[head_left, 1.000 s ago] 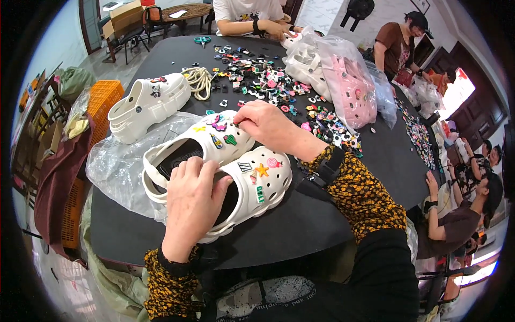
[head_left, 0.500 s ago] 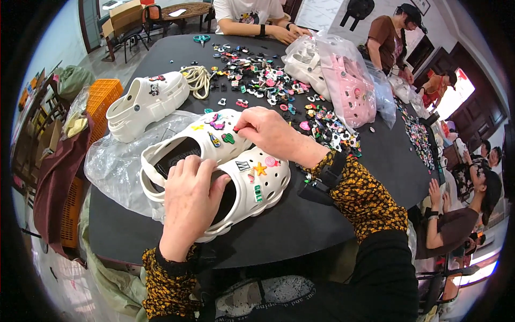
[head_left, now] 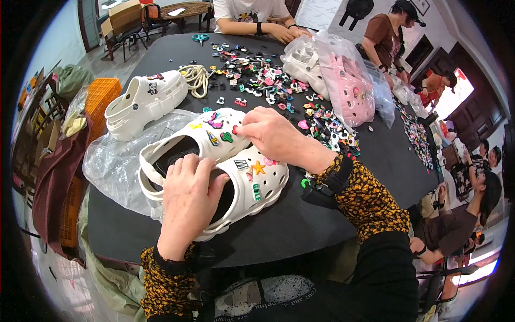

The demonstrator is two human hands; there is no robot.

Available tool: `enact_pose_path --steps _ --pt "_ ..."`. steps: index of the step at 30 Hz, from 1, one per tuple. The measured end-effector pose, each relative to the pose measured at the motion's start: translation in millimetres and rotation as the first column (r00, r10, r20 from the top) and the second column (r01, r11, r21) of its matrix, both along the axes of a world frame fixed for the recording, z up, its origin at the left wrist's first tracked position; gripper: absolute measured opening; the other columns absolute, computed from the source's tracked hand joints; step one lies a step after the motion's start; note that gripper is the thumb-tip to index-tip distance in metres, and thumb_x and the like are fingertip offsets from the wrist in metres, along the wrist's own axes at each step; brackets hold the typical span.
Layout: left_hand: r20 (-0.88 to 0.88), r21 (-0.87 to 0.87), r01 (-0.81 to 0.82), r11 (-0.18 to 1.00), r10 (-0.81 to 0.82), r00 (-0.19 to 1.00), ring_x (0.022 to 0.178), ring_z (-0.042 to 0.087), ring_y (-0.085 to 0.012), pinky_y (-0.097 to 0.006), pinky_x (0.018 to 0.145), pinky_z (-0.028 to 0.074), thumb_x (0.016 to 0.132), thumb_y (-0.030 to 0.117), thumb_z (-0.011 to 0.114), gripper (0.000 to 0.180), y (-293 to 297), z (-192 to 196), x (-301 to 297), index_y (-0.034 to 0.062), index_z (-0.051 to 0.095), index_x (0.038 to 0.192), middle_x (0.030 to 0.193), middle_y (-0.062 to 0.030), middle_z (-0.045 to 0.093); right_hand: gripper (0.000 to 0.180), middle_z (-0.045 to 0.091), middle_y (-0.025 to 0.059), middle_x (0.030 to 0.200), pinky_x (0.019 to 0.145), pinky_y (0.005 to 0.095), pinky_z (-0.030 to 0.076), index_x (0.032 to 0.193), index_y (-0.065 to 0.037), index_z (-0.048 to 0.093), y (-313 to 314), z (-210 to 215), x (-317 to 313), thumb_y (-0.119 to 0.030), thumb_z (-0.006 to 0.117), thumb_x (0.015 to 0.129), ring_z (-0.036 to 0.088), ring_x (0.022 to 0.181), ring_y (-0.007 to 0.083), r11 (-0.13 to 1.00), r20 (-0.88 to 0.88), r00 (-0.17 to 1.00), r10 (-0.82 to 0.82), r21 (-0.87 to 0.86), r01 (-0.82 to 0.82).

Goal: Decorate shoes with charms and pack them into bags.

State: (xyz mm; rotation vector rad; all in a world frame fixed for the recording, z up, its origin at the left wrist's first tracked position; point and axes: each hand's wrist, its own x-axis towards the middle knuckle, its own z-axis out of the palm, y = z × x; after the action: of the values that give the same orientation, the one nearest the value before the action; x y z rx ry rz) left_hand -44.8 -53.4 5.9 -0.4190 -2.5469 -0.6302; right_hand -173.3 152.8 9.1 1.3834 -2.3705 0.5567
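Two white clogs lie side by side in front of me, with colourful shoe charms on their uppers. My left hand is closed over the edge of the nearer clog, its fingers reaching into the opening. On the farther clog, my right hand pinches a small red charm against the upper, beside a green cactus charm. The back of the right hand hides part of that clog's toe. An orange starfish charm sits on the nearer clog.
Another white clog stands far left, by a clear plastic bag and cream cord. Loose charms spread over the black table. Bagged pink clogs stand far right. A person sits opposite; others work rightward.
My right hand has turned slightly, and the red charm shows more clearly under its fingertips. My left hand keeps its hold. At the right, a co-worker's arms have shifted.
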Motion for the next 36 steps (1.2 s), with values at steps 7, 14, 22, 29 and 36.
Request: enact_pose_path --steps 7,14,22,29,36 --pt "0.006 0.006 0.020 1.000 -0.020 1.000 0.089 0.054 -0.0331 -0.042 0.078 0.043 0.079 0.017 0.070 0.025 0.5 -1.2 -2.7 0.0037 0.060 0.098 0.092 -0.0128 0.056 0.036 0.061 0.0080 0.101 0.089 0.0358 0.044 0.104 -0.003 0.068 -0.2 13.0 5.6 0.005 0.060 0.070 0.056 0.098 0.0255 0.956 -0.030 0.999 -0.018 0.291 0.026" --pt "0.015 0.008 0.026 1.000 -0.026 1.000 0.089 0.054 -0.0334 -0.042 0.077 0.043 0.079 0.016 0.069 0.024 1.6 0.5 -3.8 0.0033 0.060 0.097 0.091 -0.0131 0.055 0.038 0.060 0.0082 0.097 0.089 0.0371 0.043 0.106 -0.001 0.067 -5.2 16.7 2.2 0.006 0.061 0.069 0.055 0.098 0.0261 0.929 0.070 0.997 -0.015 0.371 -0.012" --pt "0.028 0.013 0.035 0.999 -0.035 0.999 0.089 0.054 -0.0333 -0.043 0.077 0.043 0.077 0.014 0.070 0.024 0.0 -1.0 -6.4 0.0032 0.060 0.096 0.091 -0.0132 0.055 0.032 0.059 0.0115 0.095 0.084 0.0365 0.046 0.104 0.002 0.065 -14.8 10.8 -2.4 0.005 0.060 0.072 0.055 0.097 0.0279 0.901 0.091 0.996 0.002 0.431 -0.041" --pt "0.014 0.002 0.031 1.000 -0.031 0.999 0.087 0.054 -0.0338 -0.043 0.076 0.043 0.076 0.013 0.070 0.024 2.3 -1.5 -8.3 0.0033 0.059 0.095 0.089 -0.0133 0.055 0.024 0.058 0.0141 0.094 0.085 0.0364 0.046 0.097 0.005 0.064 -18.6 3.9 -7.6 0.004 0.058 0.073 0.055 0.098 0.0292 0.910 0.104 0.994 0.045 0.407 -0.084" --pt "0.004 0.009 0.062 0.998 -0.062 0.998 0.085 0.053 -0.0341 -0.043 0.074 0.043 0.076 0.011 0.070 0.023 0.5 -3.6 -11.1 0.0028 0.058 0.093 0.087 -0.0134 0.054 0.018 0.058 0.0167 0.093 0.086 0.0378 0.047 0.093 0.008 0.063 -27.2 -1.1 -16.2 0.003 0.055 0.077 0.056 0.098 0.0303 0.912 0.153 0.985 0.082 0.386 -0.136"
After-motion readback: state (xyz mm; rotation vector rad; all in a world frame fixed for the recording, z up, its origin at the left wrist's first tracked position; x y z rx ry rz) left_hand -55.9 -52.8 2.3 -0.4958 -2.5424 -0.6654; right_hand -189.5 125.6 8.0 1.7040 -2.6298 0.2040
